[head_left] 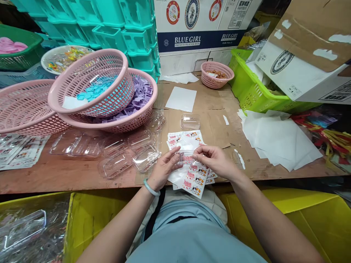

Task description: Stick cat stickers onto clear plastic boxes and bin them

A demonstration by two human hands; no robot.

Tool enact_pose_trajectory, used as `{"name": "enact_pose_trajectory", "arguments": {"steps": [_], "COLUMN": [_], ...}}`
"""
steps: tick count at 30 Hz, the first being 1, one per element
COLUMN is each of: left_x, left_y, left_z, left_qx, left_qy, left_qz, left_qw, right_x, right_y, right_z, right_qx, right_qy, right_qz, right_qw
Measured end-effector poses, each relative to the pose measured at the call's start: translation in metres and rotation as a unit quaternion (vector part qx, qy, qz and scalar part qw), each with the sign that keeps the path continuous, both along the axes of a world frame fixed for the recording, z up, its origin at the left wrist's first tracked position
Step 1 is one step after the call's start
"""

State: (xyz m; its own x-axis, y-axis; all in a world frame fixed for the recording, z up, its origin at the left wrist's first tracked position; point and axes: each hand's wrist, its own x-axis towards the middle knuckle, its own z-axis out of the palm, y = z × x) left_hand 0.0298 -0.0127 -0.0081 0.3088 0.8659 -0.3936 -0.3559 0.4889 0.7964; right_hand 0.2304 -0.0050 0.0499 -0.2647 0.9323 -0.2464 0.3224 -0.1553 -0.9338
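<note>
Two yellow containers (93, 212) sit nearest, below the table edge to either side of the sticker pile (196, 186); clear plastic pieces (22, 233) fill the left one. The sticker pile lies near the table's front edge, its sheets printed with cartoon cats and red lettering. Right above it, both hands hold a small clear plastic tray (185, 158). The left hand (164, 166) is half open, thumb and fingertips at the tray's left end; the right hand (215, 160) is more curled, thumb and forefinger pinched at the right end. I cannot tell whether the red print seen at the tray is on it or shows through.

Left of the sticker pile lie several loose clear trays (116, 162), some overlapping, and farther left more printed sheets (30, 151). Well to its right, white papers (276, 137) are fanned out. Just beyond it rests a lone clear tray (190, 121). Beyond it to the left, a pink basket of blue pieces (101, 87) rests on one of purple pieces (142, 89); straight beyond is a white sheet (181, 99), and beyond to the right a lime-green basket (257, 87). Farthest beyond the pile stands a Blue Girl carton (201, 40).
</note>
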Motion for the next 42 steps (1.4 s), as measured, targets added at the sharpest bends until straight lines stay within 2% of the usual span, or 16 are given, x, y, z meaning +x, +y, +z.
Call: {"name": "enact_pose_trajectory", "arguments": {"steps": [12, 19, 25, 30, 33, 35, 38, 40, 42], "left_x": [0.0, 0.0, 0.008, 0.013, 0.012, 0.012, 0.013, 0.015, 0.016], "left_y": [0.0, -0.001, -0.002, -0.004, -0.005, -0.006, -0.007, -0.008, -0.009], "left_z": [-0.001, 0.0, 0.008, 0.006, 0.003, 0.002, 0.002, 0.002, 0.003], "left_qx": [0.001, 0.007, 0.007, 0.025, 0.04, 0.046, 0.057, 0.063, 0.062], "left_qy": [0.0, 0.004, 0.046, 0.061, 0.063, 0.066, 0.077, 0.085, 0.087], "left_qz": [0.004, 0.007, 0.011, 0.028, 0.029, 0.031, 0.042, 0.045, 0.048], "left_qw": [1.0, 1.0, 0.999, 0.997, 0.997, 0.996, 0.994, 0.993, 0.993], "right_x": [-0.003, -0.004, -0.013, -0.016, -0.016, -0.016, -0.016, -0.016, -0.017], "right_y": [0.003, 0.002, -0.004, -0.02, -0.027, -0.029, -0.029, -0.031, -0.034], "right_z": [0.006, 0.002, -0.001, -0.004, -0.008, -0.013, -0.025, -0.034, -0.042], "right_qx": [-0.017, 0.026, 0.08, 0.101, 0.127, 0.179, 0.281, 0.338, 0.365], "right_qy": [-0.026, -0.076, -0.139, -0.12, -0.115, -0.152, -0.211, -0.239, -0.255], "right_qz": [-0.006, 0.001, -0.014, -0.089, -0.096, -0.085, -0.081, -0.093, -0.126], "right_qw": [1.0, 0.997, 0.987, 0.984, 0.981, 0.968, 0.933, 0.905, 0.887]}}
